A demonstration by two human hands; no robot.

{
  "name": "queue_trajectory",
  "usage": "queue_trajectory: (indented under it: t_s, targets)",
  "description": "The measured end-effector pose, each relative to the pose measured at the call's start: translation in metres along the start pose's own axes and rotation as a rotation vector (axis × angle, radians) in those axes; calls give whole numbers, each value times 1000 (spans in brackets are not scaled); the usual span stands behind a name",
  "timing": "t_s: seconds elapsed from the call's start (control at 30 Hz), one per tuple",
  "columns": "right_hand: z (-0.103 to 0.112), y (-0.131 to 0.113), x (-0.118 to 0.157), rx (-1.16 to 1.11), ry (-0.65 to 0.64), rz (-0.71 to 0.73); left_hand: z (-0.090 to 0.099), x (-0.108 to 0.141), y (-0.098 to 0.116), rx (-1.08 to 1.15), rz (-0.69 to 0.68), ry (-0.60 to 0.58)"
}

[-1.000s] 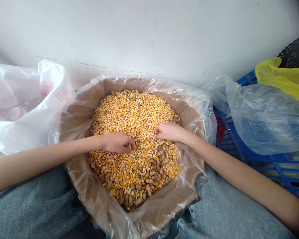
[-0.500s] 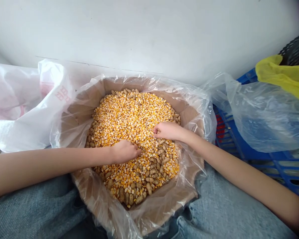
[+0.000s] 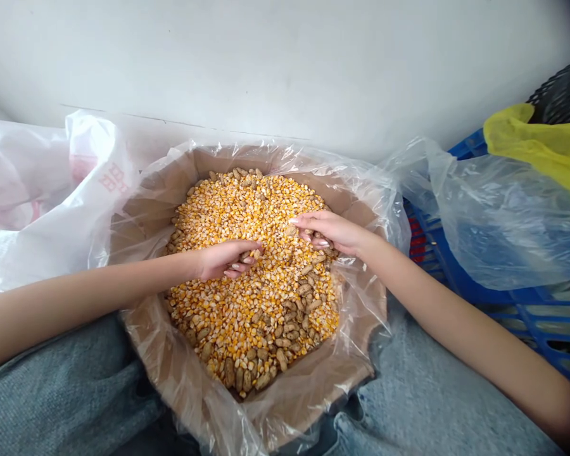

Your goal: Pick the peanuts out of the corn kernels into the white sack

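Loose corn kernels (image 3: 232,212) mixed with unshelled peanuts (image 3: 292,326) fill a cardboard box (image 3: 361,215) lined with a clear plastic bag (image 3: 313,396). Over the left middle of the heap, my left hand (image 3: 228,258) is turned palm up, its fingers curled round peanuts and perhaps some kernels. My right hand (image 3: 330,231) hovers at the heap's right side, its fingers bent around several peanuts; one peanut shows by the fingertips. Peanuts lie thickest on the near right part of the corn, with a few along the far edge.
A white woven sack (image 3: 52,209) stands left of the box. At right are a blue plastic crate (image 3: 460,253), a clear plastic bag (image 3: 508,215) over it, a yellow bag (image 3: 541,142) and a black mesh basket (image 3: 565,92). A white wall (image 3: 275,69) rises behind.
Both hands have lifted from the corn and turned so the fingers show, now with peanuts in them. The left hand moved up and slightly left; the right rose slightly.
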State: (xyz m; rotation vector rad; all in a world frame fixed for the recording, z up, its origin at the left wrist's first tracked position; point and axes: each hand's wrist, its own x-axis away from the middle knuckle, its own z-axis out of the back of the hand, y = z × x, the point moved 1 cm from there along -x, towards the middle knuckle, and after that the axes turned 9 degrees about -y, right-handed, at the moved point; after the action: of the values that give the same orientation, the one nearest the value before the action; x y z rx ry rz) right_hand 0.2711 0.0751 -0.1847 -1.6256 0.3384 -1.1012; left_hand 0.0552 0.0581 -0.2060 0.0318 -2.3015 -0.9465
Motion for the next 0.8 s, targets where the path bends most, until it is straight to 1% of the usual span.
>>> queue_trajectory:
  t_s: [0.07,0.13,0.27,0.33,0.37,0.43,0.5,0.57,0.6,0.8]
  targets:
    - [0,-1,1,-99,7,4,1,1,2,92,-18,-12]
    - [0,-1,2,-144,-16,-6,1,2,3,132,-28,-17]
    - [0,0,2,-213,-73,-23,1,2,2,86,-26,7]
    - [0,0,2,-259,-85,-14,0,1,1,6,-25,52]
    - [1,0,2,-278,-86,-8,0,1,0,-57,-33,99]
    - [1,-1,2,-297,-77,-1,0,0,-1,-242,-61,208]
    - [2,-1,2,-294,-58,-6,0,-1,-2,-449,-99,279]
    - [1,-1,2,-279,-46,-14,0,-1,-2,-597,-128,284]
    - [1,-1,2,-271,-46,-19,0,-1,-2,-633,-138,275]
    - [-2,-4,2,-243,-38,-39,0,-1,0,-623,-140,242]
